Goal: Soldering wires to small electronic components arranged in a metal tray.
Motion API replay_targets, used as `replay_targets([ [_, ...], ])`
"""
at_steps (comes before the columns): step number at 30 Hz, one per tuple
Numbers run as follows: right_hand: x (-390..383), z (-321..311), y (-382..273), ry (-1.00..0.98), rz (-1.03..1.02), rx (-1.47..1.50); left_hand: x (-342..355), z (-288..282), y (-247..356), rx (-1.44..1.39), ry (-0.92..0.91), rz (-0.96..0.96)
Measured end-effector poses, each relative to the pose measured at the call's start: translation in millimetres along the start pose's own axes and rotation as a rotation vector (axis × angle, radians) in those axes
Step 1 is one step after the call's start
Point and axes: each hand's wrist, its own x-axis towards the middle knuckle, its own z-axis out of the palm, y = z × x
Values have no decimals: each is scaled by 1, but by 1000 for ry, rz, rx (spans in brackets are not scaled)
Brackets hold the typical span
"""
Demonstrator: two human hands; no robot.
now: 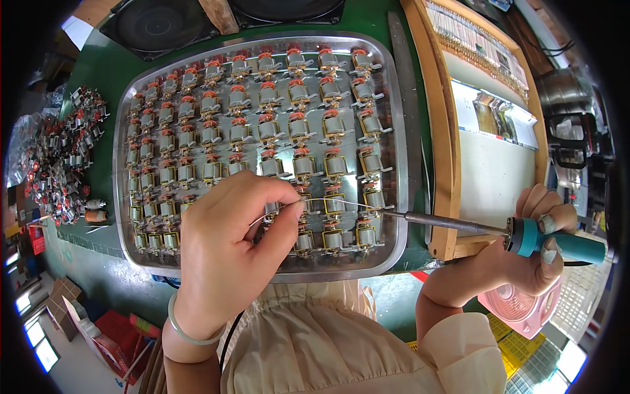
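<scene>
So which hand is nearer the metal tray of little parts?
The left hand: it is over the tray, pinching a thin wire. The right hand is off beyond the tray's right side, holding a teal-handled soldering iron.

At centre, the tray [394, 238] is smooth, glossy metal, its small components [300, 126] satiny metal, the wire [335, 199] bright metal. At right, the soldering iron [459, 224] is smooth plastic and dull metal, the shallow frame [447, 144] wood — the garment [315, 335] at bottom matt cloth.
</scene>
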Motion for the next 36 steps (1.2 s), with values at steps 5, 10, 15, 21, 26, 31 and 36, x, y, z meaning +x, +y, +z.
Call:
replay_targets([
  [5,0,-1,0,-4,7,0,0,0,0,1,-7,5],
  [10,-1,-2,-1,-15,11,-11,0,0,1,-3,-11,6],
  [15,0,-1,0,-11,12,-28,0,1,1,-5,-8,-5],
  [21,0,2,0,13,-2,10,0,1,1,4,-23,-3],
  [26,-1,1,0,17,6,2,0,2,1,-7,-23,37],
  [31,0,1,0,3,5,0,-1,1,3,-18,-25,-7],
  [36,-1,0,1,31,-13,43,-3,-6,3,14,14,-17],
])
